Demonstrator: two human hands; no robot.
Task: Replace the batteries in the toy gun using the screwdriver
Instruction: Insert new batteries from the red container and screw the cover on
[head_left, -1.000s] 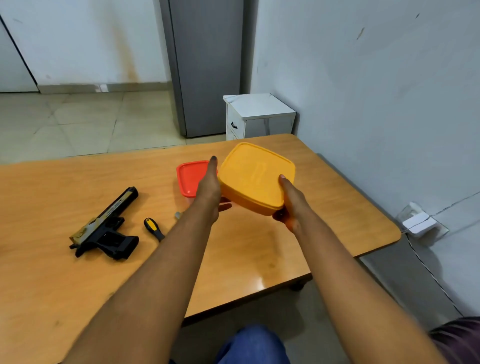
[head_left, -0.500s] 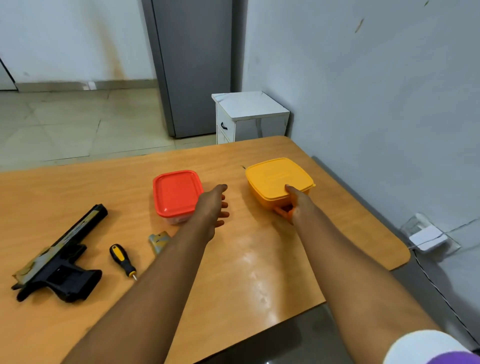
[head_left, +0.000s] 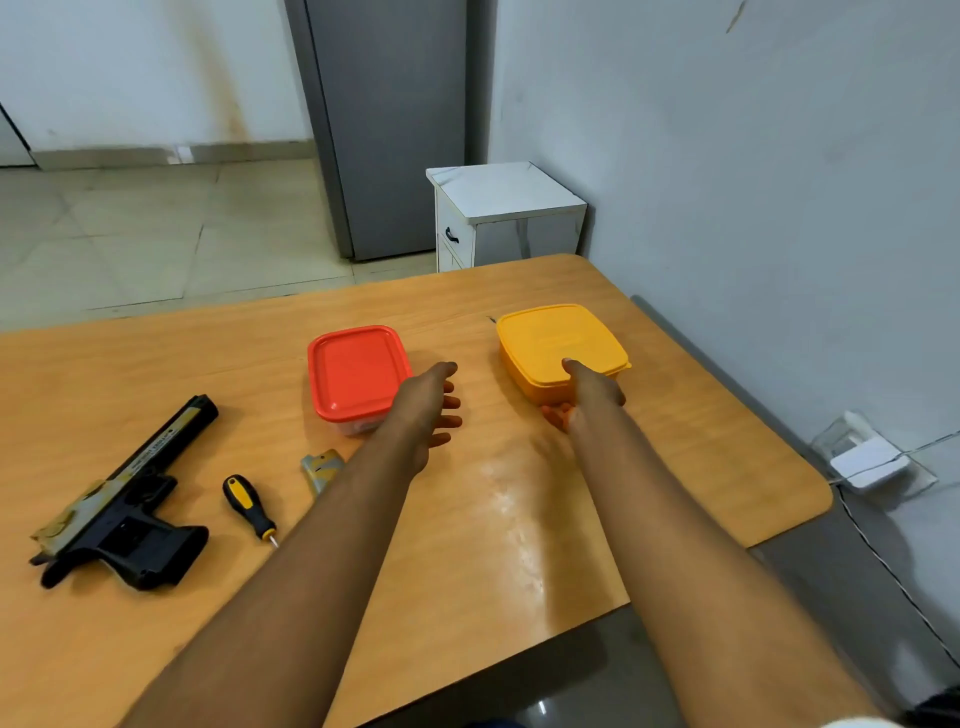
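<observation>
The right hand grips the yellow box near the bench's far right corner; a clumsy pull could tip it off. The left hand hovers, fingers slack. The toy gun, screwdriver and a loose cover lie toward the left edge

Orange wood-grain laminate table: smooth, glossy, glare patch near the middle. Square red plastic lidded box and square yellow plastic lidded box: smooth, satin lids. Black plastic toy gun: matt grip, worn tan paint on the slide. Black-and-yellow plastic-handled screwdriver: metal tip. Grey-white wall, right: matt, scuffed. Pale floor tiles, far left: smooth.
</observation>
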